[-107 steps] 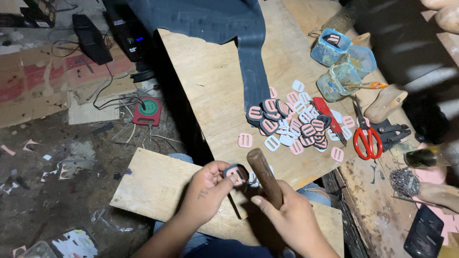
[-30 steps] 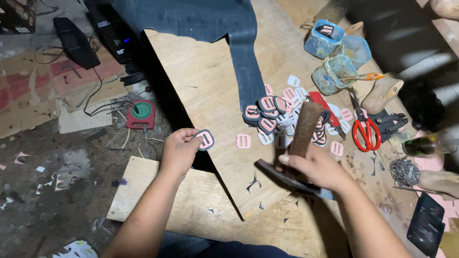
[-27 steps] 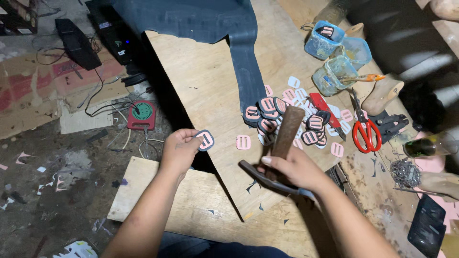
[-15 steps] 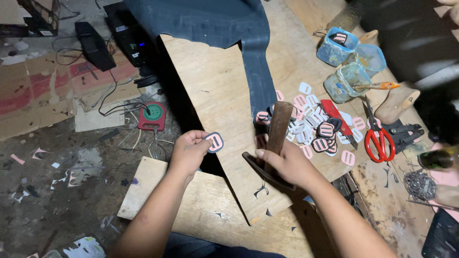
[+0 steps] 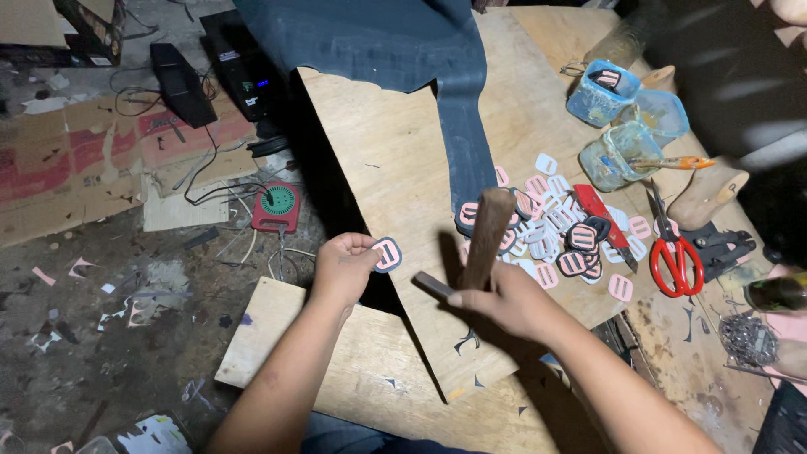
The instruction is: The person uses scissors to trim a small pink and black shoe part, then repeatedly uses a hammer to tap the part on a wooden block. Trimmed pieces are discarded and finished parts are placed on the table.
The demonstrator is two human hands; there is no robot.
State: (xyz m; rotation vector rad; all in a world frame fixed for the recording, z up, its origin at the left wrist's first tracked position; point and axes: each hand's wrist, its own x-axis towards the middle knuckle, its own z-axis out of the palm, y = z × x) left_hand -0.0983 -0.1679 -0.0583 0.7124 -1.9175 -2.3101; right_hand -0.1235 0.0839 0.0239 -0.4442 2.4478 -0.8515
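on the far left, cardboard sheets [image 5: 76,168] lie flat on the floor, with a red round gadget [image 5: 276,206] and its cables nearer me. my left hand [image 5: 343,267] pinches a small rounded patch [image 5: 387,253], pink with a dark rim and two dark slots, holding it up just off the left edge of the plywood tabletop [image 5: 395,168]. my right hand [image 5: 508,298] is wrapped around a wooden handle [image 5: 487,235] that stands nearly upright, and a thin dark metal tool [image 5: 434,284] sticks out leftward from under my fingers. behind the handle, partly hidden by it, is a scattered pile of the same patches [image 5: 559,231], some pink, some dark-rimmed. a strip of dark blue material [image 5: 462,151] runs down to the pile. further right lie red scissors [image 5: 675,252] and blue plastic tubs [image 5: 618,126].
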